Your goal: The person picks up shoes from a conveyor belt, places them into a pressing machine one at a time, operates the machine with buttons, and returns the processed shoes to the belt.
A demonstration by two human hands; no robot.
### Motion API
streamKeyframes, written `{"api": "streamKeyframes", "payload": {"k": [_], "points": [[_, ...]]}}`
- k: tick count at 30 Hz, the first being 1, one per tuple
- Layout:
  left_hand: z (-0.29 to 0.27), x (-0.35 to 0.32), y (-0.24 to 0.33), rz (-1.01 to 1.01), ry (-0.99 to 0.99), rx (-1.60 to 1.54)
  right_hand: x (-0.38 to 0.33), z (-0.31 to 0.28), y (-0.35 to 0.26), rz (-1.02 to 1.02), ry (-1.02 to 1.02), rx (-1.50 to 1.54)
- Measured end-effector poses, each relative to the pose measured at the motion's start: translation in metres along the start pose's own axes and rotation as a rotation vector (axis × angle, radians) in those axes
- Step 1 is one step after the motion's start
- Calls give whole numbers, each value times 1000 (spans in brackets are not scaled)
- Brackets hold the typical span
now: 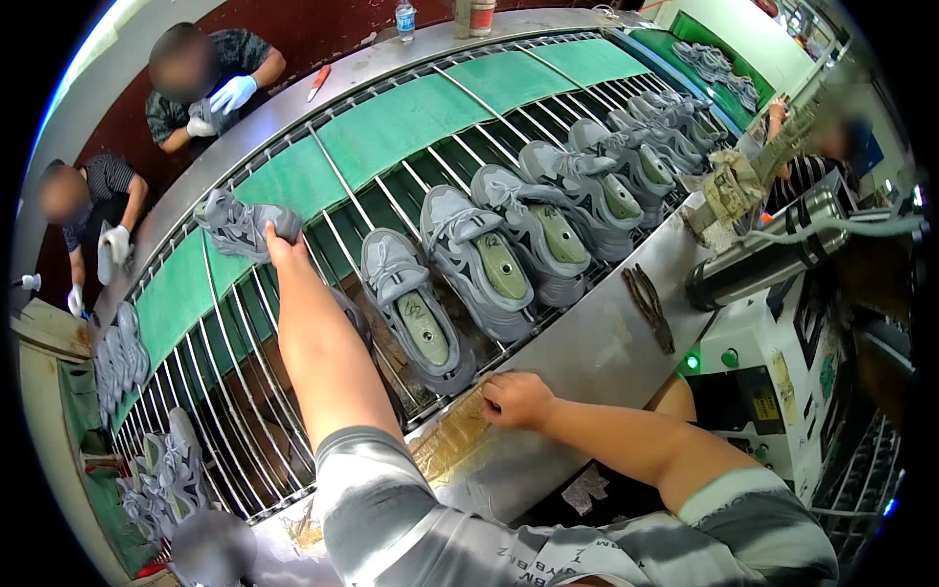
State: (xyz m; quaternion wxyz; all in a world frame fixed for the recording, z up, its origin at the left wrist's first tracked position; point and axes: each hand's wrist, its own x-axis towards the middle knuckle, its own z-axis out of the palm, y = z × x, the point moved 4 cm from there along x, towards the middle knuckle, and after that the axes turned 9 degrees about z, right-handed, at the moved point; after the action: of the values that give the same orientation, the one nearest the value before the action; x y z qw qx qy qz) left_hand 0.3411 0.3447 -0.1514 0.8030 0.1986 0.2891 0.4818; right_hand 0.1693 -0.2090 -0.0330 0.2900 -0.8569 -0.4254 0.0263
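My left arm reaches out over the rack conveyor, and my left hand (284,247) grips a grey sneaker (243,223) by one end, above the green cloth strip (381,122). Part of that hand's fingers is hidden behind the shoe. Curled into a loose fist, my right hand (518,399) rests on the taped metal edge (455,435) nearest me; nothing shows in it. Just beyond it stands a laced grey sneaker (416,313) with a green insole. More such sneakers, among them this one (479,259), line the bars toward the right. Another shoe is partly hidden behind my left forearm.
Across the conveyor, two people in gloves (235,93) handle shoes. A red-handled tool (319,82) and a water bottle (405,20) are on the far ledge. A steel cylinder (768,249) and control box (748,391) stand right; stacked shoes (166,470) lie left.
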Motion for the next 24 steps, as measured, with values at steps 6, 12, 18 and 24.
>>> {"api": "streamKeyframes", "payload": {"k": [6, 12, 18, 24], "points": [[34, -76, 43, -134, -10, 101, -9, 2, 4, 39, 39, 35], [44, -205, 108, -188, -195, 252, -16, 6, -4, 82, 72, 22], [42, -431, 169, -294, -404, 191, -15, 9, -2, 156, 35, 111], [-104, -636, 180, -455, -519, 247, -28, 11, -7, 685, -112, 1144]]}}
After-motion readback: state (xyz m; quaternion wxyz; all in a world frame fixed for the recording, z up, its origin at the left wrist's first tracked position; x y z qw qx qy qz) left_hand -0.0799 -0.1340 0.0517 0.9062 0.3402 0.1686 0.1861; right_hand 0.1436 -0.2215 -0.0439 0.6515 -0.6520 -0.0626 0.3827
